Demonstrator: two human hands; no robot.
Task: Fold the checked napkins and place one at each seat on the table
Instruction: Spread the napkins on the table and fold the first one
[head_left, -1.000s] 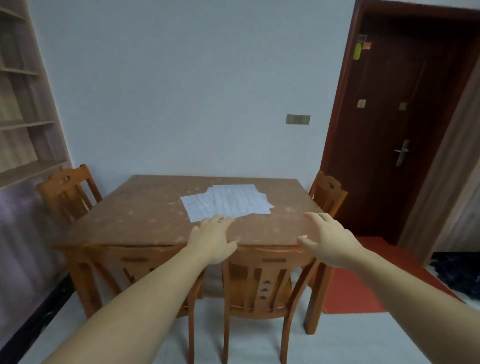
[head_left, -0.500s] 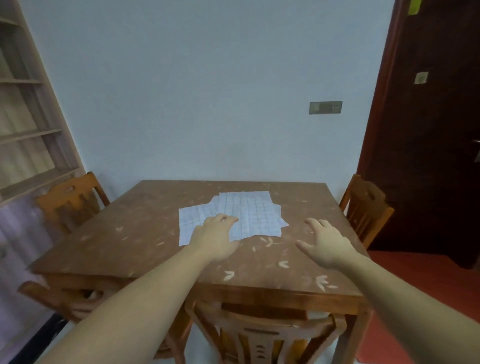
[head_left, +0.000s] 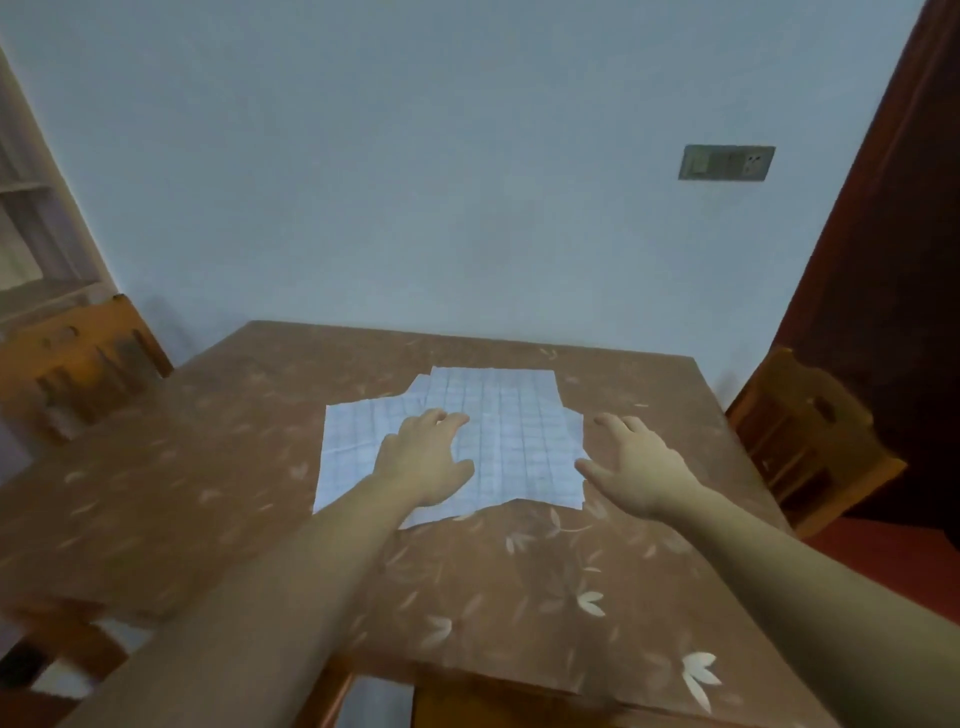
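I see left hand (head_left: 423, 457) fingers relaxed, resting on pale-blue checked cloth napkins (head_left: 519, 441) | right hand (head_left: 639, 465) fingers spread, empty, just beside them

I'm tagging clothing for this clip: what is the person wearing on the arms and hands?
Nothing shows. The left hand and right hand are bare, with no gloves, rings or watch visible. The left forearm and right forearm are uncovered to the frame edge, with no sleeve in view.
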